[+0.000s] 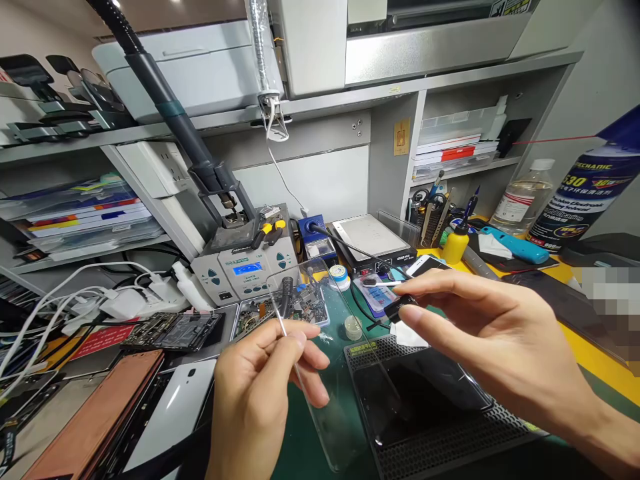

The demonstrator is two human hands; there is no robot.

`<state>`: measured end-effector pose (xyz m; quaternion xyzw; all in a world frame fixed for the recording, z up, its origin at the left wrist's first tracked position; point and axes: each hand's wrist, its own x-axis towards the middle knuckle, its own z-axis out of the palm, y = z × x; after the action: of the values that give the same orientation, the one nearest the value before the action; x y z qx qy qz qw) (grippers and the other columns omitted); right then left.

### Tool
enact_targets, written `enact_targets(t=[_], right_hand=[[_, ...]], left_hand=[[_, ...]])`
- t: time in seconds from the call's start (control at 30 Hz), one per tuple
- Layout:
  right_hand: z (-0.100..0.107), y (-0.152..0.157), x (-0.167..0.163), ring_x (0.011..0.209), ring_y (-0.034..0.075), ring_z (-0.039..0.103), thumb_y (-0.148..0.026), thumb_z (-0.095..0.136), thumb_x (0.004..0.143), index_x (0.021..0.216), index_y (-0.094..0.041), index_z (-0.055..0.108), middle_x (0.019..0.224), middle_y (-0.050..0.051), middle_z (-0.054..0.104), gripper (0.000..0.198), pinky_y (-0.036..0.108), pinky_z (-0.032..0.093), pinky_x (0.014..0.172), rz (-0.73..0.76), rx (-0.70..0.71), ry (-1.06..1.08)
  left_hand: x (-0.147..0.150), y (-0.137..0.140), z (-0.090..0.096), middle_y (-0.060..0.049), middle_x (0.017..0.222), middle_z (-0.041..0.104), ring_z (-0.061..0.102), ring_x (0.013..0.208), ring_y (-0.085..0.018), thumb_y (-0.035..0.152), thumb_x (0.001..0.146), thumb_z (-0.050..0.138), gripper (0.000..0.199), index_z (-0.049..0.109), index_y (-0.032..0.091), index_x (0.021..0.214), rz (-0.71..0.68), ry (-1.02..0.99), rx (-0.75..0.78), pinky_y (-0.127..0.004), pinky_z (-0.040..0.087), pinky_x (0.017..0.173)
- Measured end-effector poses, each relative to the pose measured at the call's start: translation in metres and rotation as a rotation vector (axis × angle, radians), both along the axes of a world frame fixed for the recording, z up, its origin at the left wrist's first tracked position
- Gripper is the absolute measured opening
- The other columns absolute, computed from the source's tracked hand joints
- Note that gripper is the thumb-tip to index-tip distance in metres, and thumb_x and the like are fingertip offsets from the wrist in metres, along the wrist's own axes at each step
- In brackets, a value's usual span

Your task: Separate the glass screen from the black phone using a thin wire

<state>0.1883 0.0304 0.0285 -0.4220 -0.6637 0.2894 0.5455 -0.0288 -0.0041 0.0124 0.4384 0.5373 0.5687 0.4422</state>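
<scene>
My left hand (260, 393) pinches the near left edge of a clear glass panel (335, 380), held tilted above the bench. My right hand (495, 340) reaches in from the right. Its thumb and forefinger are closed on a small black piece (400, 308) beside the panel's right edge; I cannot tell whether that piece touches the panel. Under both hands a black phone (425, 393) lies screen up on a black perforated mat (450, 437).
A grey rework station (245, 267) and a tray of small parts (305, 307) stand behind the panel. Opened phones (175, 330), a white phone back (175, 407) and white cables (75, 300) fill the left. A spray can (585, 193), bottles and a yellow dropper bottle (456, 243) stand right.
</scene>
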Motion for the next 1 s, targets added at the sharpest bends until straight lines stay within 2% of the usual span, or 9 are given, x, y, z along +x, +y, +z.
enact_targets(t=[0.17, 0.4, 0.7, 0.87, 1.0], right_hand=[[0.003, 0.003, 0.001, 0.065, 0.013, 0.069, -0.035, 0.085, 0.074, 0.083, -0.027, 0.080, 0.080, 0.000, 0.078, 0.013, 0.018, 0.055, 0.058, -0.057, -0.063, 0.057], [0.006, 0.010, 0.001, 0.063, 0.011, 0.070, -0.033, 0.090, 0.068, 0.078, -0.025, 0.080, 0.075, -0.002, 0.077, 0.016, 0.013, 0.056, 0.057, 0.019, -0.241, 0.218], [0.003, 0.009, 0.003, 0.063, 0.007, 0.066, -0.029, 0.090, 0.070, 0.085, -0.026, 0.081, 0.073, -0.004, 0.076, 0.017, 0.009, 0.053, 0.059, 0.126, -0.302, 0.192], [0.004, 0.009, 0.002, 0.061, 0.006, 0.064, -0.032, 0.086, 0.075, 0.081, -0.027, 0.081, 0.073, -0.004, 0.075, 0.010, 0.010, 0.052, 0.058, 0.084, -0.285, 0.165], [0.003, 0.009, 0.003, 0.062, 0.008, 0.065, -0.037, 0.086, 0.075, 0.083, -0.028, 0.081, 0.075, -0.003, 0.075, 0.013, 0.012, 0.053, 0.058, 0.059, -0.273, 0.120]], left_hand=[[0.000, 0.000, -0.002, -0.002, 0.063, 0.069, 0.062, 0.044, -0.016, 0.036, 0.085, 0.063, 0.023, 0.075, 0.016, 0.082, 0.015, 0.019, 0.019, -0.028, 0.048, 0.050], [0.000, 0.003, -0.002, -0.001, 0.062, 0.068, 0.062, 0.042, -0.015, 0.031, 0.083, 0.062, 0.021, 0.076, 0.016, 0.076, 0.047, 0.019, 0.030, -0.028, 0.051, 0.049], [0.000, 0.004, 0.001, -0.002, 0.062, 0.069, 0.062, 0.041, -0.016, 0.029, 0.083, 0.062, 0.021, 0.077, 0.016, 0.076, 0.060, 0.018, 0.038, -0.028, 0.051, 0.046], [0.002, 0.004, 0.003, -0.002, 0.062, 0.070, 0.062, 0.041, -0.016, 0.028, 0.084, 0.062, 0.020, 0.077, 0.017, 0.077, 0.042, -0.006, 0.068, -0.028, 0.051, 0.045], [0.002, 0.003, 0.004, -0.001, 0.062, 0.069, 0.062, 0.041, -0.016, 0.027, 0.085, 0.062, 0.020, 0.077, 0.017, 0.077, 0.045, -0.013, 0.086, -0.027, 0.050, 0.046]])
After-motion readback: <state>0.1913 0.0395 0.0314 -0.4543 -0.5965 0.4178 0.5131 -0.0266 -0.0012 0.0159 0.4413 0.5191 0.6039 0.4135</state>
